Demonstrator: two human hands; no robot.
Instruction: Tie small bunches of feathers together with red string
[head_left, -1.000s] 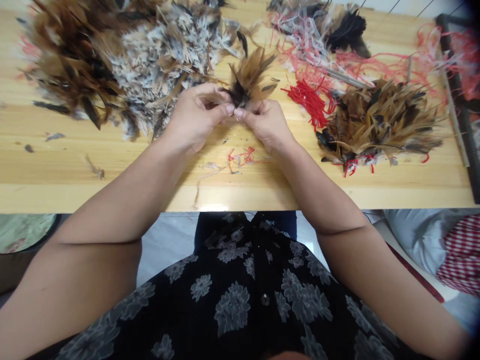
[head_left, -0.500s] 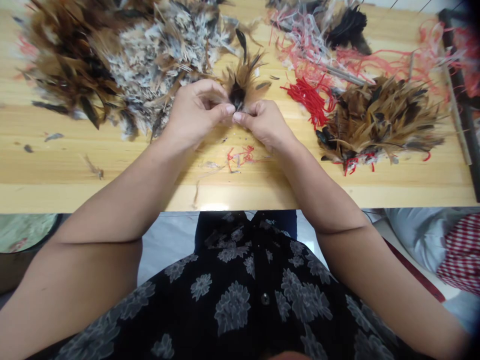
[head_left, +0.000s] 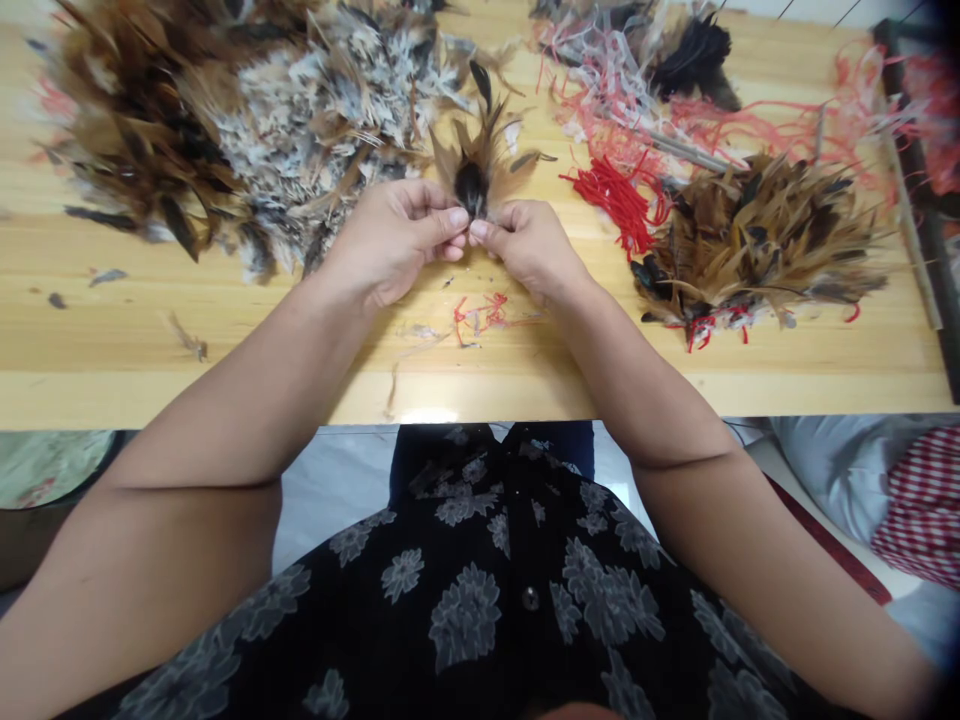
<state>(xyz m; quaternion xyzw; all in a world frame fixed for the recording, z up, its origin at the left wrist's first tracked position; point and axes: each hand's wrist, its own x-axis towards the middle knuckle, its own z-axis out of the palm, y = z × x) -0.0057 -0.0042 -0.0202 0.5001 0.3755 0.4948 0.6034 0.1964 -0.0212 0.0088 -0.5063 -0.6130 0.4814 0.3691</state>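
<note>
My left hand (head_left: 390, 240) and my right hand (head_left: 529, 245) meet over the middle of the wooden table (head_left: 150, 340). Both pinch the base of a small bunch of brown and black feathers (head_left: 480, 165), which fans upward away from me. The fingers of each hand are closed on the quill ends, thumb tips almost touching. A few scraps of red thread (head_left: 480, 315) lie on the table just below my hands.
A large heap of brown, grey and white feathers (head_left: 240, 110) covers the table's far left. A bundled pile of brown feathers (head_left: 757, 240) lies at the right, with red thread (head_left: 619, 195) beside it. Tangled pink strings (head_left: 637, 70) and black feathers (head_left: 697, 55) sit at the back.
The feather bunch has turned from leaning right to standing nearly straight up between my hands. My hands stay in the same place.
</note>
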